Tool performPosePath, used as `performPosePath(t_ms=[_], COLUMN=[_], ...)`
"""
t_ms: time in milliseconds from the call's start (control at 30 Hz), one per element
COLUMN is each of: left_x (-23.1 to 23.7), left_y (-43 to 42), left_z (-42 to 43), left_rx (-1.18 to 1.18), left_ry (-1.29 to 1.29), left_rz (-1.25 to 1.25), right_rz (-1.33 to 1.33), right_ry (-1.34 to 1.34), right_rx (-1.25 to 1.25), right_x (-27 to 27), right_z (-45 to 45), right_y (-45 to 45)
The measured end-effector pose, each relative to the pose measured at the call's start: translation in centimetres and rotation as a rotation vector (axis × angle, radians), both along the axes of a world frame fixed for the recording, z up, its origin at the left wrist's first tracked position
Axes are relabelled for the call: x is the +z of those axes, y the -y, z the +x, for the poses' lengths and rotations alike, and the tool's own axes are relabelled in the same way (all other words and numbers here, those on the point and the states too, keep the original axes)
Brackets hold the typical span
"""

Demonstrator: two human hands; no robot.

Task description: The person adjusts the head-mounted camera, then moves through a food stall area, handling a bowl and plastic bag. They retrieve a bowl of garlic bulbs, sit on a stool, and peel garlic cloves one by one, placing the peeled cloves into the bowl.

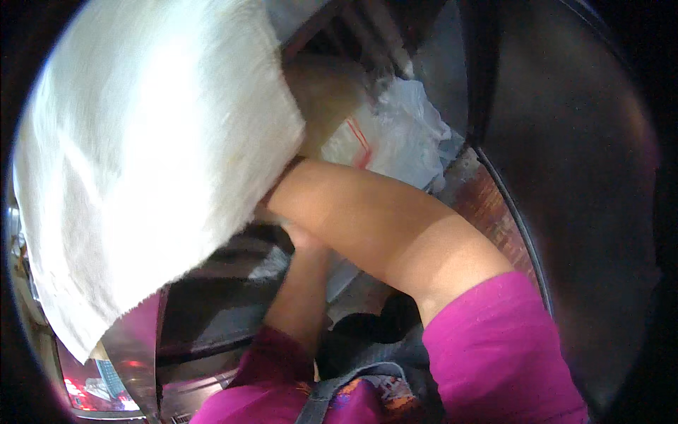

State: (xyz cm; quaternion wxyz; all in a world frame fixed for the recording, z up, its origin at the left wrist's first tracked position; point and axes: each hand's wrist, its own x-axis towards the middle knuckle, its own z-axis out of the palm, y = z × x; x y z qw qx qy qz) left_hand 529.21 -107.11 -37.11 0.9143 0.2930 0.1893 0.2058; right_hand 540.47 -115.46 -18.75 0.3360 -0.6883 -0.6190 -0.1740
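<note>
A large white cloth with a fuzzy edge fills the upper left of the view, close to the camera. My right forearm reaches left across the middle and passes behind the cloth's edge, which hides my right hand. Below that forearm, the base of my left hand shows near the lower edge of the cloth. My left fingers are hidden, so what they hold cannot be seen. Beyond my right forearm lies a crumpled translucent plastic bag with red lines near it.
A dark panel with a black edge strip stands on the right. Beside it is a worn reddish-brown surface. A shiny metal panel stands at the lower left, near a dark recess.
</note>
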Motion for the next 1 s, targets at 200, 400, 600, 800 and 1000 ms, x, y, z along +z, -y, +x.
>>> performPosePath(t_ms=[200,400,600,800,1000], left_x=[-3.5,-3.0,1.2,-0.5,0.1], left_y=[-16.6,-19.8,-18.6,-19.1,-17.8], left_z=[15.6,22.5,21.9,21.7,21.4], left_rx=[-0.186,-0.196,-0.088,-0.078,0.004], left_ry=[-0.034,-0.164,-0.304,-0.379,-0.508], left_rz=[0.372,0.587,0.882,0.668,0.919], right_rz=[0.134,-0.379,-0.21,-0.115,-0.134], right_ry=[-0.249,-0.864,-1.26,-1.242,-1.346], right_rx=[0.065,-0.474,-0.768,-0.823,-0.76], right_x=[-10.8,-14.2,-15.7,-18.0,-19.1], right_z=[0.9,-4.9,-10.1,-10.2,-10.6], right_y=[13.2,33.2,35.6,35.8,35.5])
